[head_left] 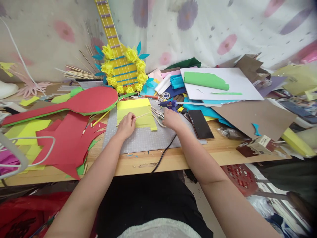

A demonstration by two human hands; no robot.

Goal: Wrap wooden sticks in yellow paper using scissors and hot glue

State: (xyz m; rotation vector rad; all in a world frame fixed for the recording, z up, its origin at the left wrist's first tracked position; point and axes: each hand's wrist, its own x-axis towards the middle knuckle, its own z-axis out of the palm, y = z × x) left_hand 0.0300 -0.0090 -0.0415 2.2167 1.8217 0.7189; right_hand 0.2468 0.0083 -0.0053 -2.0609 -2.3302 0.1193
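My left hand [126,125] is closed, pinching a thin pale stick [142,115] that points right over a sheet of yellow paper [133,105]. The paper lies on a grey gridded cutting mat [138,142] and has a narrow tab at its lower right corner. My right hand [172,119] is closed at the handles of light-handled scissors [158,116], whose blades point up and left; its fingertips are partly hidden. Just beyond that hand lies a blue glue gun [169,105] with a glue stick in its back end.
A black phone [201,124] lies right of the mat. At left are a red paddle-shaped piece [94,100] and red paper scraps [71,142]. Behind stands a yellow flower-trimmed guitar-like craft [123,69]. A white board [237,77] bears green paper. A black cord [164,153] crosses the front edge.
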